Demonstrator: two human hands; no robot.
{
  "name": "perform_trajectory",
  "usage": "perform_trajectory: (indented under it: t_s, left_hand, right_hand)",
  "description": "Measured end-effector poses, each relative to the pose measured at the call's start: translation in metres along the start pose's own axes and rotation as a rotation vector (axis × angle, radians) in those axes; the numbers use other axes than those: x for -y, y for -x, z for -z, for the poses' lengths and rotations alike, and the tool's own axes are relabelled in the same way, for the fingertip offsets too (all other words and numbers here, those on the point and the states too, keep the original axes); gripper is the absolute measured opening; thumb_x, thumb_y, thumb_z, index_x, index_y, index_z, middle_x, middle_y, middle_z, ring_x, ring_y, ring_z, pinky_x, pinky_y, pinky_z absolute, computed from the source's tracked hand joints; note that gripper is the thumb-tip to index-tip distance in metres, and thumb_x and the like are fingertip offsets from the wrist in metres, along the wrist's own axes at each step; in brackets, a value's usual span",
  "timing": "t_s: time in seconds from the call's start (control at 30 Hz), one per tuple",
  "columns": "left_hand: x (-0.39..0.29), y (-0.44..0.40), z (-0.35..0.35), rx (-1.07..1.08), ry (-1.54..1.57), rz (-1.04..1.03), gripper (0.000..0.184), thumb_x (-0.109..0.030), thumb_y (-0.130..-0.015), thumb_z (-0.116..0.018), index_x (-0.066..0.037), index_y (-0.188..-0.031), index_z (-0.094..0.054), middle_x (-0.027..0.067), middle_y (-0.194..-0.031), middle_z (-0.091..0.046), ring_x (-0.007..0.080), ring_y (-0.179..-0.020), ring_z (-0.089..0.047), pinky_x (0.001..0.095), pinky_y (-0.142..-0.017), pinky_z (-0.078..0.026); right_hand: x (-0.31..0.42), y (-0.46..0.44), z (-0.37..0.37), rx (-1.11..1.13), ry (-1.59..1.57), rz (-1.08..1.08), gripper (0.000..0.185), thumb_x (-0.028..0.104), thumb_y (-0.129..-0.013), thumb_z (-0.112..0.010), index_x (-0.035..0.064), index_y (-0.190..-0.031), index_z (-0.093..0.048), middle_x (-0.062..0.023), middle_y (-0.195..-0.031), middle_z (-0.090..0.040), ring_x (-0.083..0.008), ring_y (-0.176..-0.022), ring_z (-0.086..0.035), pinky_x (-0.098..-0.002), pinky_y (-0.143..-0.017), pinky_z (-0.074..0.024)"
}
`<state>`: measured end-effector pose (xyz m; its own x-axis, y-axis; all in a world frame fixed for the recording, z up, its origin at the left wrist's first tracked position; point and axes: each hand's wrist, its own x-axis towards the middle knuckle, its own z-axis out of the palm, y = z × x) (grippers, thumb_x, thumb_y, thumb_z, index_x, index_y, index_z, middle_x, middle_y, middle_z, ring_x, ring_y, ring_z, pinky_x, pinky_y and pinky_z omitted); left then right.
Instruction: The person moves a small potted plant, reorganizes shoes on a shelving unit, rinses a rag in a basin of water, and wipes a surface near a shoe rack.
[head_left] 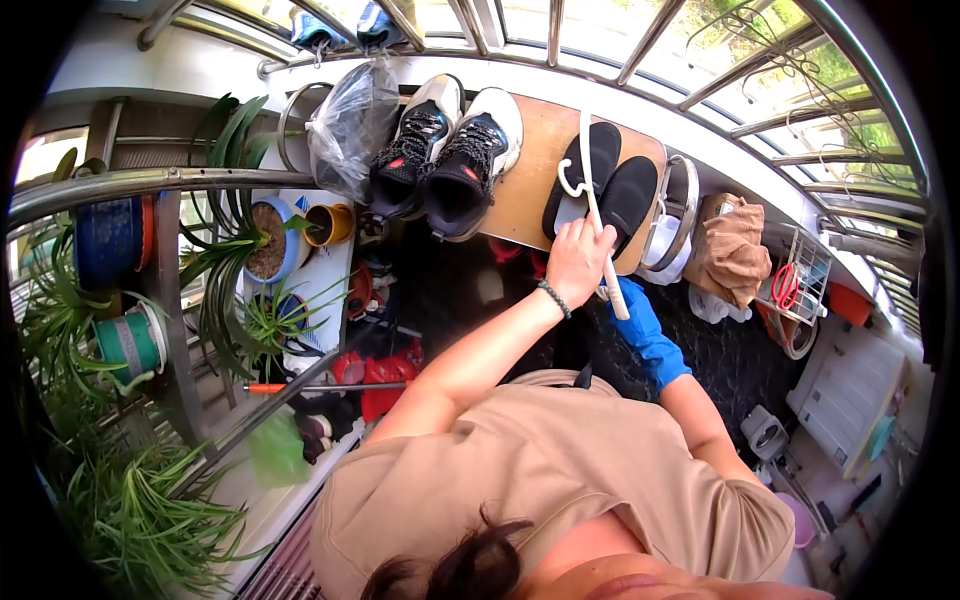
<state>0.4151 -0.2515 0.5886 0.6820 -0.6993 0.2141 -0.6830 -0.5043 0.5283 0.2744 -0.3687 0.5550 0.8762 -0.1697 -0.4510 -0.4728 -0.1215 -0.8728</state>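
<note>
My left hand point(578, 258), bare with a dark beaded bracelet at the wrist, is closed around a white clothes hanger point(588, 165). The hanger stands out lengthwise, its hook to the left, over a pair of black slip-on shoes point(630, 200). These shoes lie side by side on the right part of a wooden board point(530, 165). My right hand point(642, 328) wears a blue glove and is close beside the hanger's lower end. Its fingers are partly hidden there, so I cannot tell whether they grip it.
Black-and-white sneakers point(465, 160) and a clear plastic bag point(352, 130) sit left on the board. Potted plants point(270, 240) line the left side. A brown bag point(728, 250) and a wire basket with red scissors point(785, 287) are at right. Metal railings point(640, 50) curve around.
</note>
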Motion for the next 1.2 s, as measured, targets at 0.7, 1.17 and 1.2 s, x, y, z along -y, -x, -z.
perform_trajectory:
  t_s: [0.7,1.17,1.2]
  left_hand:
    - [0.195,0.008,0.126,0.022,-0.430,0.749,0.050,-0.035,-0.069,-0.079,-0.002,-0.100,-0.057,0.0172,-0.104,-0.059,0.0335,-0.100,-0.058,0.0421,-0.083,-0.051]
    - [0.214,0.031,0.176,-0.041,-0.308,0.532,0.019,-0.021,-0.068,-0.067,-0.005,-0.074,-0.059,0.0188,-0.079,-0.065,0.0406,-0.078,-0.062,0.0497,-0.070,-0.049]
    - [0.210,0.045,0.188,-0.040,-0.291,0.523,0.018,-0.020,-0.068,-0.066,-0.005,-0.073,-0.058,0.0188,-0.078,-0.064,0.0408,-0.076,-0.062,0.0500,-0.068,-0.048]
  right_hand:
    - [-0.026,0.014,-0.077,0.083,-0.039,-0.255,0.026,0.007,-0.087,-0.060,0.0012,-0.113,-0.061,-0.0097,-0.097,-0.067,-0.0189,-0.089,-0.062,-0.0309,-0.081,-0.0494]
    - [0.087,-0.054,-0.174,-0.418,-0.384,0.168,0.039,0.007,-0.095,-0.046,0.0060,-0.134,-0.043,-0.0119,-0.124,-0.054,-0.0234,-0.111,-0.055,-0.0343,-0.094,-0.0447]
    - [0.096,-0.071,-0.168,-0.471,-0.478,0.287,0.046,-0.001,-0.089,-0.045,0.0044,-0.135,-0.043,-0.0090,-0.129,-0.052,-0.0185,-0.120,-0.049,-0.0307,-0.103,-0.0365]
